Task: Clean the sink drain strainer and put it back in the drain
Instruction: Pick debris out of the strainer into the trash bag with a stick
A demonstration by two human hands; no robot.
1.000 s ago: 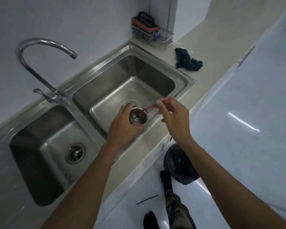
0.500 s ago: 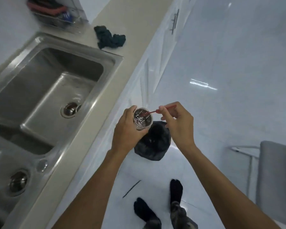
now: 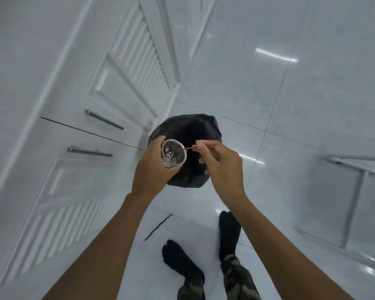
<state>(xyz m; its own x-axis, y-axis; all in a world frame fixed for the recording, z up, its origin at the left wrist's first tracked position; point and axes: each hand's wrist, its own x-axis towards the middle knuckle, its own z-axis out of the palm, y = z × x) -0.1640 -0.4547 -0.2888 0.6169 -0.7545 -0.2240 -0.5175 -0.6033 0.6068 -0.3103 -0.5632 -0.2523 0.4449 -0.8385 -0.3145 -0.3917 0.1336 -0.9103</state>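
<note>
While L hand (image 3: 153, 167) holds it, strainer (image 3: 173, 153): metal cup w/ perforated wall, mouth tilted toward cam, dark debris inside; posn above black bag (image 3: 195, 131).
L hand grip: closed, fingers curled round strainer body from its left side.
R hand (image 3: 222, 167) grip: closed, thumb + fingers pinch red stick (image 3: 187, 148); stick's far tip inside strainer mouth.
Bag posn: on white tiled floor (image 3: 312, 83), just beside cabinet doors (image 3: 108, 83).
Cabinet: white, louvred panels, two bar handles (image 3: 104, 119).
Feet: dark socks (image 3: 182, 263), camo trousers, near bottom edge.
</note>
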